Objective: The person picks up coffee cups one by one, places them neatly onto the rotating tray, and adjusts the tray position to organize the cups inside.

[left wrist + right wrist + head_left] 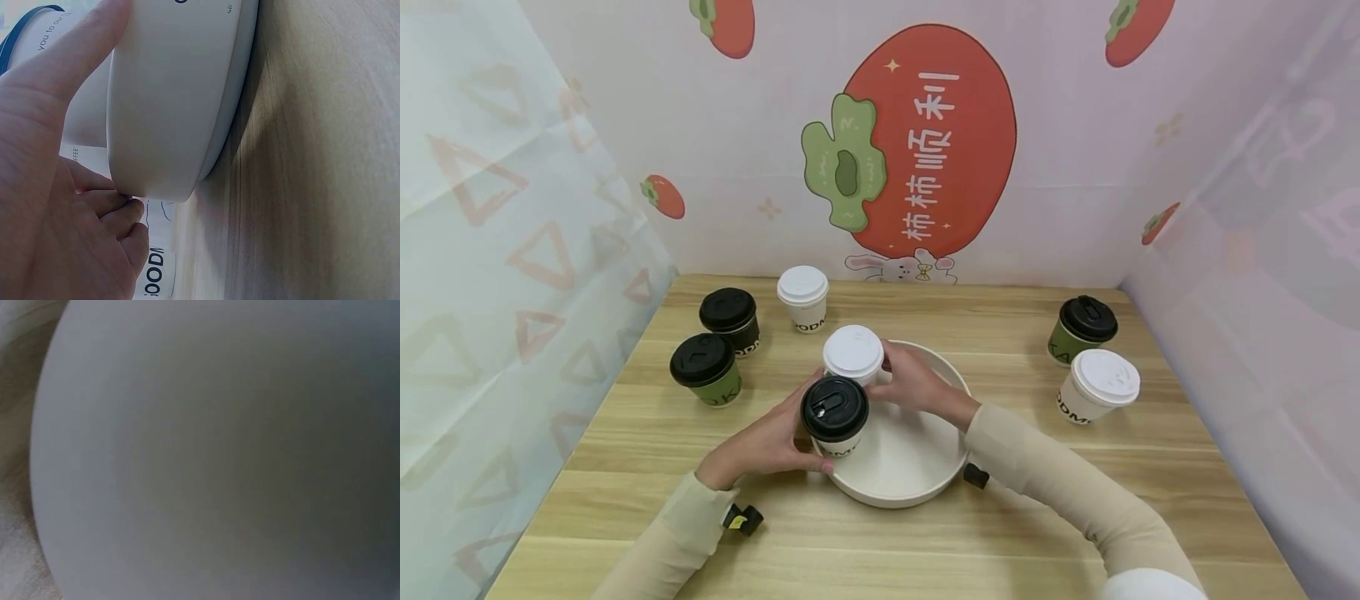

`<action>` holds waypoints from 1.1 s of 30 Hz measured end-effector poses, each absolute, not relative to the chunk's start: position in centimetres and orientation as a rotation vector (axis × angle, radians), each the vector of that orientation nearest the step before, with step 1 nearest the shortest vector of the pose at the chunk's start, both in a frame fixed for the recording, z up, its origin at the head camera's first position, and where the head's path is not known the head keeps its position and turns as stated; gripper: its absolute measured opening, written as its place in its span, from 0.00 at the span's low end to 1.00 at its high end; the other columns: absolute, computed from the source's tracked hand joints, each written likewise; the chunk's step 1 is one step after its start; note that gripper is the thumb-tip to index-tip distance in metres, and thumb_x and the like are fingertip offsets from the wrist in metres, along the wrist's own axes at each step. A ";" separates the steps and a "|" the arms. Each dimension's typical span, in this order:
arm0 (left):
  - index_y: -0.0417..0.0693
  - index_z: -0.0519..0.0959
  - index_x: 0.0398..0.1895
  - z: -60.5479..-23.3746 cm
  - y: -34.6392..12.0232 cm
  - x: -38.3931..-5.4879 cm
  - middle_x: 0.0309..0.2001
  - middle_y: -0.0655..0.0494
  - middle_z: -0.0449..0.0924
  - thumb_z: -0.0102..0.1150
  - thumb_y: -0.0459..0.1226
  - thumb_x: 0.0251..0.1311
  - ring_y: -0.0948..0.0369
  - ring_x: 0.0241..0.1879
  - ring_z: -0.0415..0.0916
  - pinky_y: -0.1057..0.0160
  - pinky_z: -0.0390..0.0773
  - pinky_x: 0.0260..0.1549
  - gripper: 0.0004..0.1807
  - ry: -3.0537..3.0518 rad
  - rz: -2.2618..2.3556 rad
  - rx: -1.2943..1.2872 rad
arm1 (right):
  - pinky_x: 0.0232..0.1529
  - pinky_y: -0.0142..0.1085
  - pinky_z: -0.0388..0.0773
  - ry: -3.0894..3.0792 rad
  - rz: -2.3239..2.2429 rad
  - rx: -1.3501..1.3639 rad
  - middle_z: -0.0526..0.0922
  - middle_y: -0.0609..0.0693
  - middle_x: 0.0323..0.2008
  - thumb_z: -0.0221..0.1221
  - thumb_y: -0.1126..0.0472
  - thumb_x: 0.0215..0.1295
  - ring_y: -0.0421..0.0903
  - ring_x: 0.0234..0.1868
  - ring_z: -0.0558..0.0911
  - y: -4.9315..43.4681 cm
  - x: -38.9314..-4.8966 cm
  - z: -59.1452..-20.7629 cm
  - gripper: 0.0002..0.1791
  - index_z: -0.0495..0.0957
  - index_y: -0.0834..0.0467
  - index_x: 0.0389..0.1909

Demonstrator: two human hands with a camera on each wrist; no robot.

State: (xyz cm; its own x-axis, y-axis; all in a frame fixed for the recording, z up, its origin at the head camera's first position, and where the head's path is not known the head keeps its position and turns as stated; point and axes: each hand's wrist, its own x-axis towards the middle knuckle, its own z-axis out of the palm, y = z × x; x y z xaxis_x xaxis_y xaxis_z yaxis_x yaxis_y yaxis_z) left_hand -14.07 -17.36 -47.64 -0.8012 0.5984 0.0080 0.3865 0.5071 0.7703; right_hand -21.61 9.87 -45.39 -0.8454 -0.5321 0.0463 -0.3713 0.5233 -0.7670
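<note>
My left hand [775, 437] grips a white paper cup with a black lid [835, 408], thumb tip low beside the rim of a round white tray [891, 500]. That cup is upright at the tray's left edge. In the left wrist view the thumb and fingers lie on either side of the cup, close to the tray wall [169, 106]. Just behind, my right hand [913, 379] holds a white-lidded cup [853, 354] from its right side; part of its body is hidden by the black lid in front. A blurred pale surface fills most of the right wrist view.
At the left stand a black cup [730, 321], a green cup with a black lid [706, 368] and a white cup [803, 298]. A black-lidded green cup [1081, 329] and a white cup [1096, 386] stand at the right. Printed sheets surround the wooden table [865, 550].
</note>
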 end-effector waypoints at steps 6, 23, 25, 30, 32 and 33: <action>0.50 0.38 0.88 -47.5 -17.2 -14.1 0.87 0.44 0.35 0.86 0.54 0.45 0.42 0.86 0.41 0.33 0.50 0.81 0.77 2.476 1.201 0.817 | 0.72 0.44 0.78 2.584 -1.194 -0.762 0.80 0.58 0.69 0.75 0.65 0.60 0.52 0.70 0.80 10.0 -21.5 -45.4 0.43 0.69 0.61 0.75; 0.52 0.38 0.88 -48.0 -17.3 -14.0 0.88 0.46 0.35 0.87 0.52 0.45 0.45 0.86 0.41 0.37 0.50 0.82 0.77 2.504 1.195 0.832 | 0.74 0.52 0.75 2.779 -1.260 -0.453 0.76 0.63 0.72 0.75 0.53 0.64 0.61 0.74 0.76 18.6 -17.1 -41.6 0.44 0.67 0.63 0.76; 0.52 0.38 0.88 -47.9 -17.3 -14.0 0.88 0.46 0.35 0.87 0.51 0.45 0.45 0.86 0.41 0.37 0.50 0.82 0.77 2.504 1.195 0.838 | 0.75 0.53 0.74 2.796 -1.291 -0.426 0.75 0.64 0.72 0.75 0.55 0.64 0.62 0.74 0.75 20.1 -16.3 -41.8 0.44 0.67 0.65 0.76; 0.50 0.39 0.88 -47.9 -17.3 -14.0 0.88 0.44 0.36 0.87 0.52 0.45 0.44 0.86 0.42 0.36 0.51 0.82 0.76 2.510 1.187 0.845 | 0.75 0.52 0.73 2.836 -1.299 -0.354 0.74 0.66 0.73 0.73 0.52 0.66 0.63 0.75 0.74 23.7 -13.5 -41.9 0.44 0.66 0.66 0.76; 0.50 0.38 0.88 -48.0 -17.3 -14.0 0.88 0.45 0.35 0.86 0.53 0.45 0.44 0.86 0.42 0.36 0.51 0.82 0.77 2.510 1.187 0.841 | 0.74 0.50 0.72 2.866 -1.298 -0.332 0.73 0.65 0.74 0.73 0.50 0.67 0.64 0.75 0.74 25.0 -12.3 -41.4 0.43 0.67 0.65 0.76; 0.51 0.38 0.88 -48.0 -17.3 -14.0 0.88 0.45 0.35 0.86 0.53 0.45 0.44 0.86 0.42 0.36 0.51 0.82 0.77 2.509 1.190 0.839 | 0.74 0.46 0.73 2.892 -1.306 -0.325 0.74 0.65 0.73 0.73 0.50 0.67 0.64 0.74 0.74 25.5 -11.7 -41.1 0.43 0.67 0.64 0.76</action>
State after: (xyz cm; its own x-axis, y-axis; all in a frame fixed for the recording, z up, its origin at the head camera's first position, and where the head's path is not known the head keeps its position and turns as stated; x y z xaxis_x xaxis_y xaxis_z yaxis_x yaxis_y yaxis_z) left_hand -14.04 -17.32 -47.98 -0.8062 0.5910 0.0277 0.3954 0.5034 0.7683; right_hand -11.67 25.53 -41.13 -0.9781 -0.1650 0.1272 -0.2045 0.6443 -0.7369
